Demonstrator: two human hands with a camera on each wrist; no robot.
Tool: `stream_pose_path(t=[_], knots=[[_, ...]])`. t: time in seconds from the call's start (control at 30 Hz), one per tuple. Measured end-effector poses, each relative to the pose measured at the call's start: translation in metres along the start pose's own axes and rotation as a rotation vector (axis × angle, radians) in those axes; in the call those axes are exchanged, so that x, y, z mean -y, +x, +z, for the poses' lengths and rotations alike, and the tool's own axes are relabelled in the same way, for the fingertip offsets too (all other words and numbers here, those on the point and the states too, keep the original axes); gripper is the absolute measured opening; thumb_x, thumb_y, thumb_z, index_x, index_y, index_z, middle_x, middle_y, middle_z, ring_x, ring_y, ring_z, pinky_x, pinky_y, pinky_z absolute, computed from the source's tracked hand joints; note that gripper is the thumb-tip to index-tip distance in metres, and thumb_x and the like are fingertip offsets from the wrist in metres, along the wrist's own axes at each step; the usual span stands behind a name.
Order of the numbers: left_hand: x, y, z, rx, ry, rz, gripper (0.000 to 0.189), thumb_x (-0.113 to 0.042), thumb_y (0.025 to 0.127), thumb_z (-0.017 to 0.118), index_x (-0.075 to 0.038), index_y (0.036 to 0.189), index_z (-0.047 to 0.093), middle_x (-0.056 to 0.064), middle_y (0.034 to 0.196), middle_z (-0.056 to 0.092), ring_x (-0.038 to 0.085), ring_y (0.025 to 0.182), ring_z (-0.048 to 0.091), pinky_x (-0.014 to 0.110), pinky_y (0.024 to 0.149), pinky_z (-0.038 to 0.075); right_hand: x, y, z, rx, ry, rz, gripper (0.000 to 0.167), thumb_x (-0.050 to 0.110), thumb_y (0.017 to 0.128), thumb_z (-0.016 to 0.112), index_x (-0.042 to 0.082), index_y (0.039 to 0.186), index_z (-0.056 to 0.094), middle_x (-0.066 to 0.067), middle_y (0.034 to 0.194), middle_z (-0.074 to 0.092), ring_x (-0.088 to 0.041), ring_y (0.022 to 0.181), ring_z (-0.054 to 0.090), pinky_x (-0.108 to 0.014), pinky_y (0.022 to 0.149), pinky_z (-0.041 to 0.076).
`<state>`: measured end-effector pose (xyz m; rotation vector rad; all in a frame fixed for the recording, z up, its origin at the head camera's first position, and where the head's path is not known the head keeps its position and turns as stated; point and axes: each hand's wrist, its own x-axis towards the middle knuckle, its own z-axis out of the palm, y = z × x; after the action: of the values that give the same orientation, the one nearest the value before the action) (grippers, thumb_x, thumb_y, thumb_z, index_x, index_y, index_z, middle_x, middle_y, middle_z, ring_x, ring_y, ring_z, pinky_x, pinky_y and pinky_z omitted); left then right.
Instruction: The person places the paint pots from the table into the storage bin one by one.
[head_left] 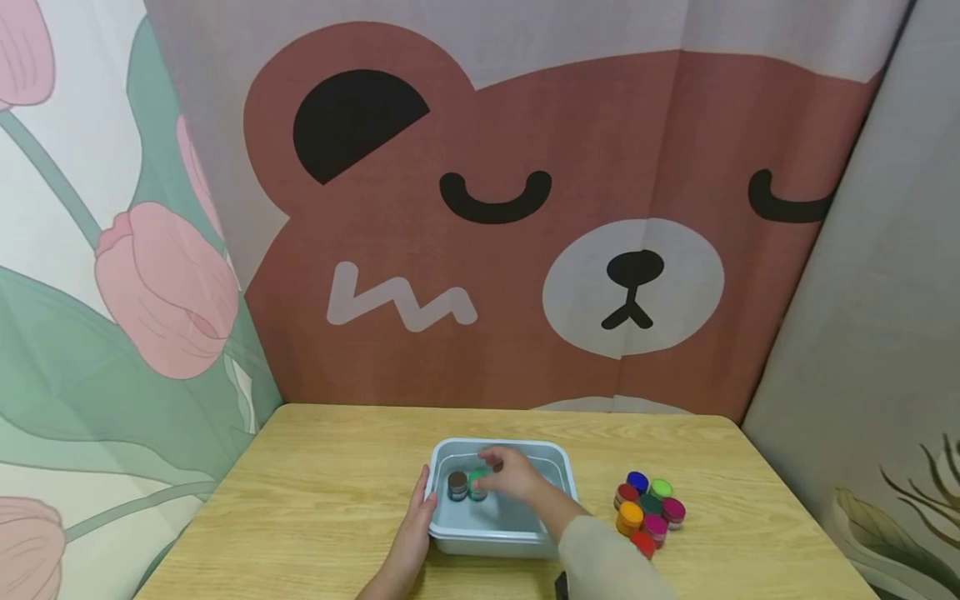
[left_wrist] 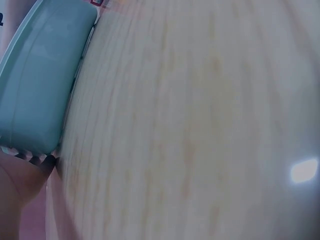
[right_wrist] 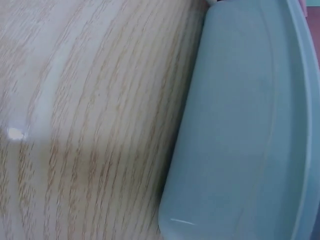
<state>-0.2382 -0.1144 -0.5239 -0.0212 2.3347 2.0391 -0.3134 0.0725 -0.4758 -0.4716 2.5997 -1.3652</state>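
A light blue plastic tub [head_left: 495,533] stands on the table. My left hand [head_left: 408,533] grips its left side, with the thumb at the rim and the fingers along the outer wall; the left wrist view shows fingertips [left_wrist: 49,162] at the tub's [left_wrist: 42,80] lower edge. Inside, a small jar with a brown lid [head_left: 457,484] stands beside a green-lidded jar [head_left: 476,492]. My right hand [head_left: 517,479] reaches over the tub, thumb and fingers apart at the green-lidded jar, which it partly hides. In the right wrist view only the tub's wall [right_wrist: 225,120] and the tabletop show.
Right of the tub, several small jars with coloured lids stand bunched together, among them an orange one [head_left: 630,517] and a blue one [head_left: 637,481]. The wooden table [head_left: 337,467] ends at a curtain with a bear print [head_left: 525,275]. A small black object [head_left: 561,585] sits near the right sleeve.
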Motion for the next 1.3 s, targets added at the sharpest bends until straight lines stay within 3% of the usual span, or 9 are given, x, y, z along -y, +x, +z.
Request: stream_pose_path(t=[0.43,0.87,1.3], knots=[[0.0,0.001,0.0,0.003,-0.011,-0.013,0.06,-0.038,0.107,0.03,-0.015,0.159,0.01,0.018,0.165,0.008,0.048,0.149,0.003,0.073,0.113,0.002,0.007,-0.018,-0.025,-0.042,0.051,-0.044,0.052,0.02,0.084,0.077,0.0,0.129,0.06,-0.021,0.129,0.062,-0.038,0.12,0.056,-0.05,0.098,0.051],[-0.002,0.002,0.001,-0.01,-0.01,-0.013,0.061,-0.037,0.106,0.03,-0.014,0.159,0.011,0.018,0.165,0.008,0.047,0.149,0.003,0.072,0.114,0.002,0.004,-0.035,-0.058,-0.154,0.07,0.044,0.051,0.027,0.083,0.078,0.014,0.13,0.062,-0.012,0.131,0.063,-0.032,0.123,0.057,-0.048,0.099,0.053],[0.0,0.0,0.002,-0.021,0.001,0.004,0.059,-0.035,0.107,0.031,-0.013,0.158,0.012,0.019,0.164,0.009,0.047,0.149,0.004,0.071,0.115,0.003,-0.02,-0.064,-0.099,-0.236,0.074,0.034,0.05,0.021,0.088,0.074,0.007,0.133,0.058,-0.015,0.136,0.059,-0.034,0.126,0.053,-0.045,0.101,0.052]])
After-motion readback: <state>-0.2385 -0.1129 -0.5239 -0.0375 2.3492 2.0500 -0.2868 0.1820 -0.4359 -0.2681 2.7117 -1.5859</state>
